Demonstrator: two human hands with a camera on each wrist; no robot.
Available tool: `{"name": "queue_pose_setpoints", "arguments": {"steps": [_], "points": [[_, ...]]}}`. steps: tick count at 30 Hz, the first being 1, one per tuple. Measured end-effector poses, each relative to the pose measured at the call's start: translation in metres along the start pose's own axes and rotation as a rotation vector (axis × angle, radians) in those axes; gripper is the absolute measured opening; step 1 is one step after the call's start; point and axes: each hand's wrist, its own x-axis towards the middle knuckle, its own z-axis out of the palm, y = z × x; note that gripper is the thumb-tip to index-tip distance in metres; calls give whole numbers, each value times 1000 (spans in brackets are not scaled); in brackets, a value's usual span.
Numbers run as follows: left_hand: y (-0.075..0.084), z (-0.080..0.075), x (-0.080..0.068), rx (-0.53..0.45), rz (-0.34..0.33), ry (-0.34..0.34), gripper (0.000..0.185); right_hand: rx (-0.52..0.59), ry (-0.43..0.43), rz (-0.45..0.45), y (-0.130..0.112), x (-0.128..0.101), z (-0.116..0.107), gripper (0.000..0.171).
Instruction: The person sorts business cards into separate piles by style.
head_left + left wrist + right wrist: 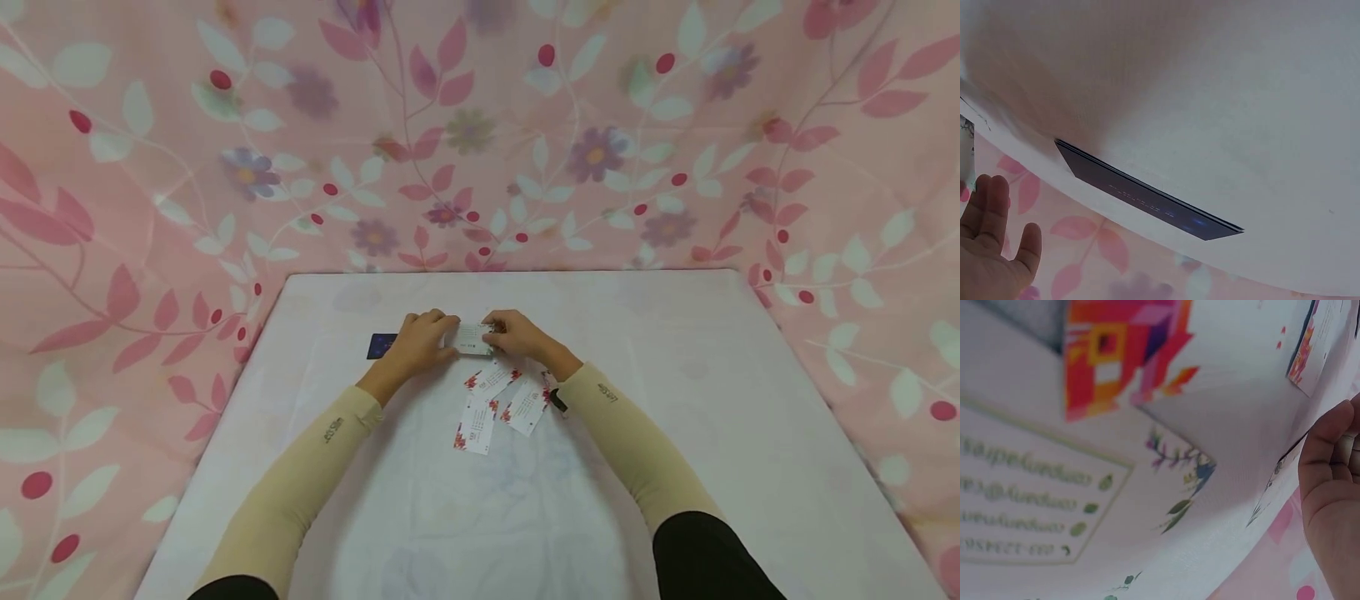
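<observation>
Near the table's [675,350] middle, the left hand [417,342] and right hand [517,334] pinch one small stack of cards [470,337] between them. By my judgement the gathering is partly done: about four cards [495,404] lie loose just nearer, and one dark card [381,345] lies to the left.

White card stack [470,337] flat on table, mid-back.

White cards [491,406] with red-orange prints, dark blue card [382,345], pink floral cloth [150,167].
</observation>
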Motion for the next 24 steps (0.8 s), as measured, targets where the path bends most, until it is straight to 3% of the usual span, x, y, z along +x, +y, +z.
{"name": "queue_pose_setpoints", "arguments": {"steps": [9,17,24], "points": [[1,3,2,101,65,22,63,55,3,-17,2,-3,0,24],[-4,4,2,73,-19,-71,66,-309,63,-105,-2,-1,9,59],[-5,4,3,74,-37,-104,64,-510,63,-99,-5,0,16,64]]}}
